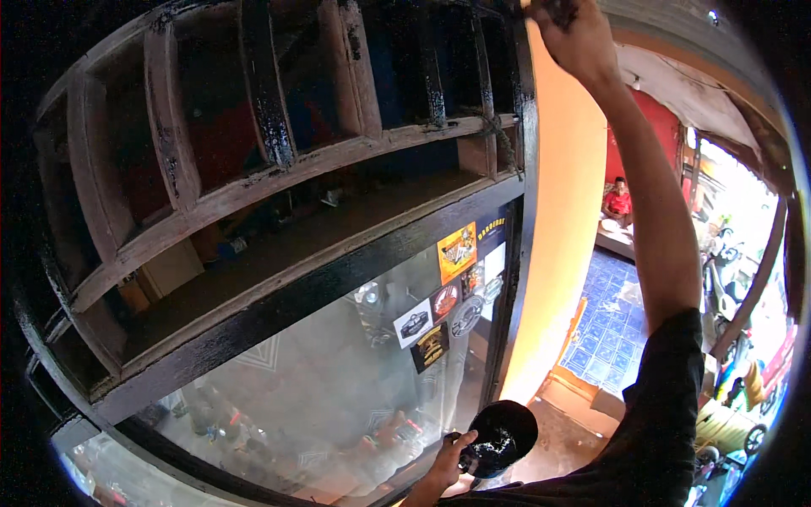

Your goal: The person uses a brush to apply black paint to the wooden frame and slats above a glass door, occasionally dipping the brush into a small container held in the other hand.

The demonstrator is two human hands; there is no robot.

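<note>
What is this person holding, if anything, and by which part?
The left hand grips a dark round container by its left side. Whether the right hand holds anything cannot be told.

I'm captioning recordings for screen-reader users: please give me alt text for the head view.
A person's raised bare right hand, partly cut off by the picture's upper edge, is beside a dark upright post, while the left hand grips a round black container. Ahead are a slatted, patchily black wooden frame and, below it, a glass pane with colourful stickers.
</note>
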